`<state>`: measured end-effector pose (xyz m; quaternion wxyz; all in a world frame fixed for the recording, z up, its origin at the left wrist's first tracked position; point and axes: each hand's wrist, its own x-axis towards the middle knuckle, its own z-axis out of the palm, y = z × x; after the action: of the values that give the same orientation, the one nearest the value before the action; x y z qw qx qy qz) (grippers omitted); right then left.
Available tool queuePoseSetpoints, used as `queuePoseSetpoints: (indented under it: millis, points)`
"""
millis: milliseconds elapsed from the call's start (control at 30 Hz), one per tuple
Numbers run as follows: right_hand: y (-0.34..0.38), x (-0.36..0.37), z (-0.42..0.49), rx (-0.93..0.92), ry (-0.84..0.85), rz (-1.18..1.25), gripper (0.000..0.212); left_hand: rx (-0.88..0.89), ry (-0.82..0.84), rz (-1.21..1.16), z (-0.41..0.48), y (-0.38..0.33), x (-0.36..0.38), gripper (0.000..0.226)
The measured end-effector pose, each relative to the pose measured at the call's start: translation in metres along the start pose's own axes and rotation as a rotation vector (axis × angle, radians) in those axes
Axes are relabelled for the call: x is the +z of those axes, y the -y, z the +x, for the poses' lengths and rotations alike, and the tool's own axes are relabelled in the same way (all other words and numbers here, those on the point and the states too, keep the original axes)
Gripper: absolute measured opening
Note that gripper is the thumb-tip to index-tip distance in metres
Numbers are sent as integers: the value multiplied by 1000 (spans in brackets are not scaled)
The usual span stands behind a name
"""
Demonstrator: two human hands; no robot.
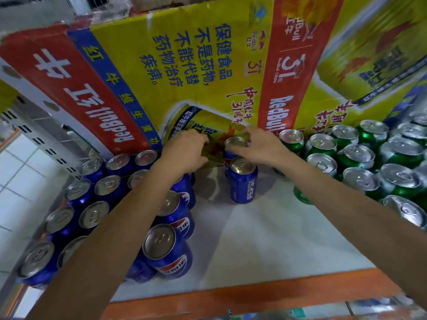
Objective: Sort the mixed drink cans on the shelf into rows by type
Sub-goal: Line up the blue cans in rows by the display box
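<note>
Hand (right) on rear blue can

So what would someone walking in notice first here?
A big yellow-and-red carton fills the back of the shelf. Blue cans crowd the left and green cans the right. In the gap stand two lone cans, both blue, and the right hand grips the rear can.

The right hand grips a blue can at the shelf's back.
</note>
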<state>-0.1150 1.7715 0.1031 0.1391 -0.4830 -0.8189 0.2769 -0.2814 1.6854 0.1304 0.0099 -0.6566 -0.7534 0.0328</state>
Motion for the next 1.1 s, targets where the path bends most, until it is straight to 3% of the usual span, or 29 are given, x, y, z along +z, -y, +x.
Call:
queuePoseSetpoints:
  millis: [100,267,433,1100]
  points:
    - [18,0,12,24,90,-236,78,-100,-28,66,4,11,5,47]
    - [35,5,11,-131,77,-408,62,-220,-73,-61,-3,28,12,35]
    - [53,19,10,-218,107,-386,47,-224,-75,-103,-6,35,11,38]
    - [57,46,22,-269,124,-245,60,-208,-107,-25,-11,30,10,26]
